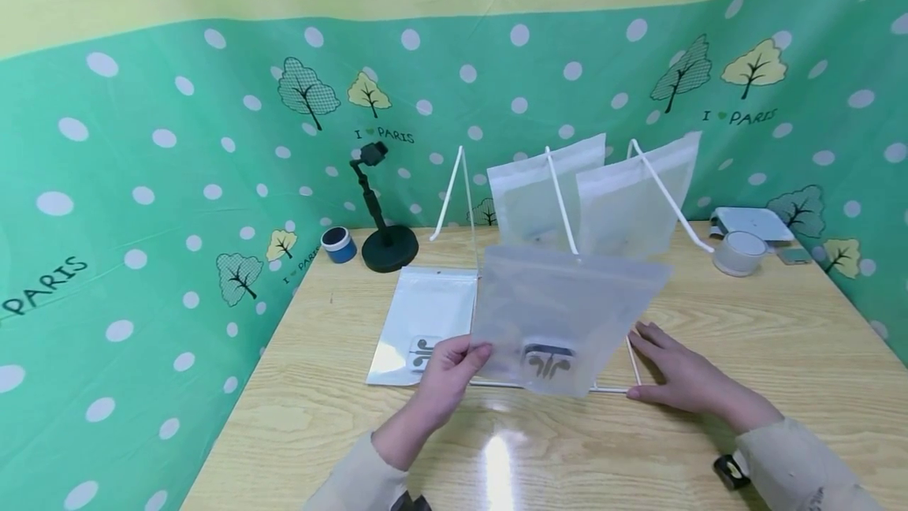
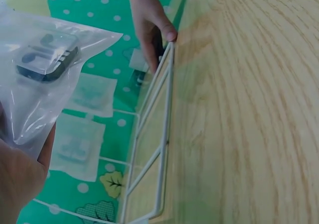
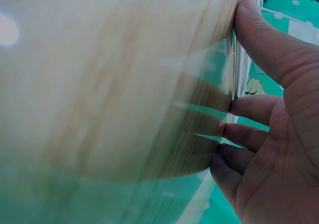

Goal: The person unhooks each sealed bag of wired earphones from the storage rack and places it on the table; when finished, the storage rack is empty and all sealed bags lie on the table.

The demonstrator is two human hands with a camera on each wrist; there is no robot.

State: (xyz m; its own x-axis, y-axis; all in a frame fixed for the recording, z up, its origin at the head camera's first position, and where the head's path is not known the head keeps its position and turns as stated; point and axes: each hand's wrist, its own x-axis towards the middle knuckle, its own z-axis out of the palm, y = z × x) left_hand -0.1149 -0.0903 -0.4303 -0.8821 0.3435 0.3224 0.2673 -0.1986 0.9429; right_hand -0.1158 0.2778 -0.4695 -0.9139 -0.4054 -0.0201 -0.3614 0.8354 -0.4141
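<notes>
My left hand [image 1: 447, 373] pinches the lower left edge of a translucent zip bag [image 1: 567, 298] with cased earphones [image 1: 548, 361] inside. That bag is held tilted in front of a white wire rack [image 1: 448, 194]. At the rack's front right base corner rests my right hand [image 1: 677, 373], its thumb and spread fingers touching the base and tabletop. Two similar bags hang on the rack, one in the middle [image 1: 521, 188] and one on the right [image 1: 631, 195]. Another bag with earphones [image 1: 440, 314] lies flat left of the raised one. The raised bag hides much of the rack's base.
A black stand [image 1: 388, 247] and a blue jar [image 1: 339, 245] are at the table's back left. Toward the back right sit a white round container [image 1: 740, 253] and a white box [image 1: 752, 224]. A patterned green cloth [image 1: 213, 140] hangs behind the wooden table [image 1: 305, 416].
</notes>
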